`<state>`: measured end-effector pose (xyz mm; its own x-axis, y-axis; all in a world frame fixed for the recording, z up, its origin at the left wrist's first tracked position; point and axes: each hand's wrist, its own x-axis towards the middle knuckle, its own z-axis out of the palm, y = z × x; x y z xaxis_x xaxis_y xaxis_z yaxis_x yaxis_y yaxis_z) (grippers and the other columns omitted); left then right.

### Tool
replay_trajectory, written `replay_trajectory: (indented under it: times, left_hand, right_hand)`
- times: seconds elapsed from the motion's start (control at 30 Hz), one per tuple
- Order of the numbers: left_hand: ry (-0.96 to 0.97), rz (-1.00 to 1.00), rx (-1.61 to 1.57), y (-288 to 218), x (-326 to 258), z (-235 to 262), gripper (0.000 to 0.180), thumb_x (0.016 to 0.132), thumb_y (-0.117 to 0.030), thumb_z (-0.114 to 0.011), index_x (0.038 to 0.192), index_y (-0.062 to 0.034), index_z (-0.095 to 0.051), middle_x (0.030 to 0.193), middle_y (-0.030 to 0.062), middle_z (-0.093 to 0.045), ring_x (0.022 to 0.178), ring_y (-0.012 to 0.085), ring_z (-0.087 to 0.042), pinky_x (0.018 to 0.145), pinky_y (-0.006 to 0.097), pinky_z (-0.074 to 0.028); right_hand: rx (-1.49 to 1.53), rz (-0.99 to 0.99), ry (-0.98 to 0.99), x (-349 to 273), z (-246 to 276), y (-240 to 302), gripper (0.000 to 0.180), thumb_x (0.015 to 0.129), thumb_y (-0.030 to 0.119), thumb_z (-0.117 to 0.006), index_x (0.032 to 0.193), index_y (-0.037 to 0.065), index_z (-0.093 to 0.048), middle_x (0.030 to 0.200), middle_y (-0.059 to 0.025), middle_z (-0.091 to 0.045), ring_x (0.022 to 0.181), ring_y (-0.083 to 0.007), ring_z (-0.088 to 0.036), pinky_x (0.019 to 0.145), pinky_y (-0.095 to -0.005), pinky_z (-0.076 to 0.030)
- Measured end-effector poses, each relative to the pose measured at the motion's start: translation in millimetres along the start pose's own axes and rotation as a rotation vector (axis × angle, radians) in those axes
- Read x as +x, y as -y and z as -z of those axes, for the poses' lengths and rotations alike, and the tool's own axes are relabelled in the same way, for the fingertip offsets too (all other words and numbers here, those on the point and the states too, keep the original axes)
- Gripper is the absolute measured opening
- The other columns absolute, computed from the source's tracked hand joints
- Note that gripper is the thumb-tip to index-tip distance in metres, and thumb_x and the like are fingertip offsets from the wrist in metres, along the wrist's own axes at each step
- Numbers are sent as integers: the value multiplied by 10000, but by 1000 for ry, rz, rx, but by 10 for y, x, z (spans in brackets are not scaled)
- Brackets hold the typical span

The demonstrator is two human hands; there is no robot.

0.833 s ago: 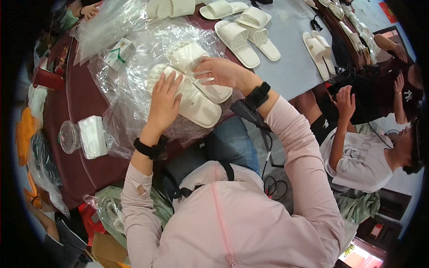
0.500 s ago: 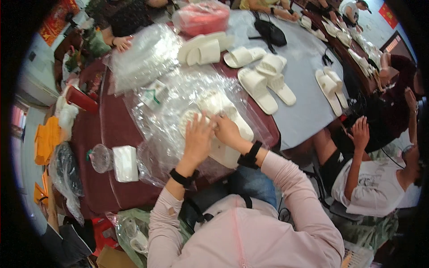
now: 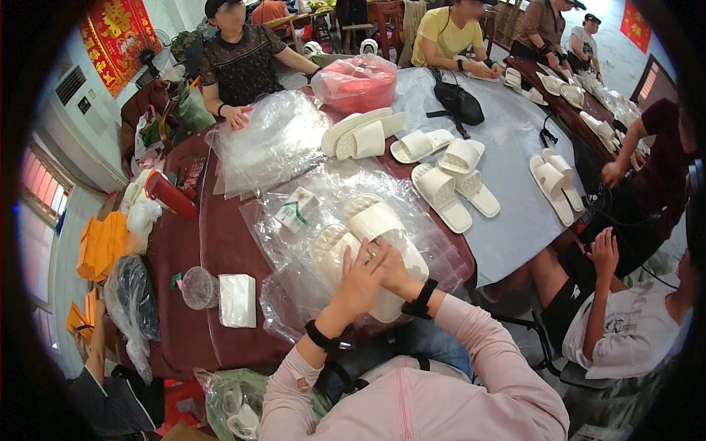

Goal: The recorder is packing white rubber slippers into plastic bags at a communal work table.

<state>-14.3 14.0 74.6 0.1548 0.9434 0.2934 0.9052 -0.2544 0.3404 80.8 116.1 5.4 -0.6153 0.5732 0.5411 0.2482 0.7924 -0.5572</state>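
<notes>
A pair of white slippers lies before me on clear plastic bags (image 3: pixel 290 246). My left hand (image 3: pixel 356 279) rests over the left slipper (image 3: pixel 332 241), fingers stretched out and spread. Against it, my right hand (image 3: pixel 397 270) is at the strap of the right slipper (image 3: pixel 373 214). The right fingers look bent and closed. Part of them is hidden behind the left fingers, and I cannot make out what is between them. Both hands touch each other. Beyond the left slipper, a small white-and-green packet (image 3: pixel 297 210) lies on the plastic.
More white slippers (image 3: pixel 441 197) lie at the right on a grey cover (image 3: pixel 507 242). Clear bags (image 3: pixel 265 143) and a red bundle in plastic (image 3: pixel 357 84) are farther off. A tissue pack (image 3: pixel 237 301) and a clear cup (image 3: pixel 199 287) stand left. People sit around the table.
My view has tilted up, so the table sits lower and more of the people behind it shows. My hands stay together over the slippers, with the left fingers now across the right.
</notes>
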Motion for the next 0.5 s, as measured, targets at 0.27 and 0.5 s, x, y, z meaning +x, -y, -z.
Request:
replay_trajectory:
  times: [0.27, 0.5]
  left_hand:
    - [-118, 113, -169, -67, -80, -21, 507, 898, -158, -427, 1399, -104, -368, 1443, 123, -352, 1340, 391, -264, 1089, 549, -124]
    - [-266, 184, -377, 195, -21, -60, 437, 944, -173, -440, 1371, -86, -414, 1427, 181, -358, 1305, 412, -305, 1086, 452, -206]
  right_hand:
    - [146, -358, 339, 417, -202, -221, 189, 812, 158, -575, 922, 5, -552, 950, -236, -567, 897, -389, -563, 778, -431, -451]
    - [1009, -597, 446, 254, -34, -378, 629, 912, 136, -562, 1431, 41, -219, 1248, -88, -506, 1083, -223, -542, 925, -297, -437]
